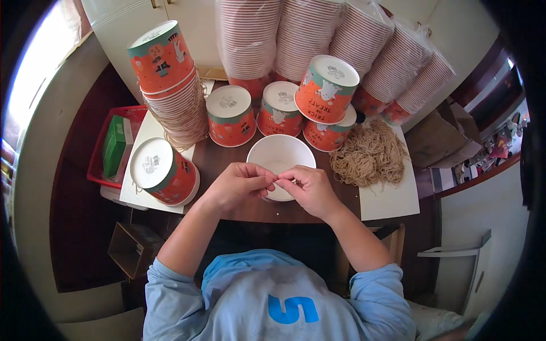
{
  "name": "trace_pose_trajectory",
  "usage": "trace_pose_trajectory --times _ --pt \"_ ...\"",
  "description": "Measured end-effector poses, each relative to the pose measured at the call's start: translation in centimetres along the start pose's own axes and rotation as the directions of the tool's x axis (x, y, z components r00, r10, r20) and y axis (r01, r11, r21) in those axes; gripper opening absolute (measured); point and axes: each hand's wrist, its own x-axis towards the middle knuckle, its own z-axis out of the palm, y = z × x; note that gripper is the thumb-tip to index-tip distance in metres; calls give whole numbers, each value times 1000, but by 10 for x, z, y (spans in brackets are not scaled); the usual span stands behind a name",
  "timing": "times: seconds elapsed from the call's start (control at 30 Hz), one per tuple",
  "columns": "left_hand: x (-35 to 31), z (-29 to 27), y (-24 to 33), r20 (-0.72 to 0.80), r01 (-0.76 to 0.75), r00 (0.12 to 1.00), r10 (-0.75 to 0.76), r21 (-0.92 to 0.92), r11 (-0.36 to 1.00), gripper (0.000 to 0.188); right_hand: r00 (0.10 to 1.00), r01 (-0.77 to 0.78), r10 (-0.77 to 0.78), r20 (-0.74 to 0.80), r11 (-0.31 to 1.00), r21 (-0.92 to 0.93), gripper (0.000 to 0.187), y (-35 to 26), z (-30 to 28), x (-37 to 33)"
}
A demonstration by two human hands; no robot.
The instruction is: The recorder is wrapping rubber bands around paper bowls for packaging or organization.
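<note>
Lying on its side at my left is an orange paper cup (164, 171); my left hand (239, 183) and right hand (307, 187) pinch together over the open white cup (281, 153), what they grip too small to tell, rubber bands (369, 153) heaped right.

A light blue top (267, 295) with sleeves pushed up to the elbows and a bright blue mark (293, 310) on the front.

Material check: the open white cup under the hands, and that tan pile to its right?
White cup: looks like coated paper, with a thin rolled rim and a matte white inside. Tan pile: probably rubber bands, thin tangled loops with a dull finish. Both hands, left hand and right hand, pinch something too small to tell.
</note>
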Motion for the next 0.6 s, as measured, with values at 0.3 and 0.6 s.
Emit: trace_pose_trajectory --times 0.3,0.6 --pt "-14 9 -7 -49 -200 977 207 115 973 19 970 -240 203 136 891 386 15 5 -2 -3" --pt "-18 10 -14 -86 -83 991 98 165 983 21 994 -81 68 85 985 155 13 -5 -4 -7"
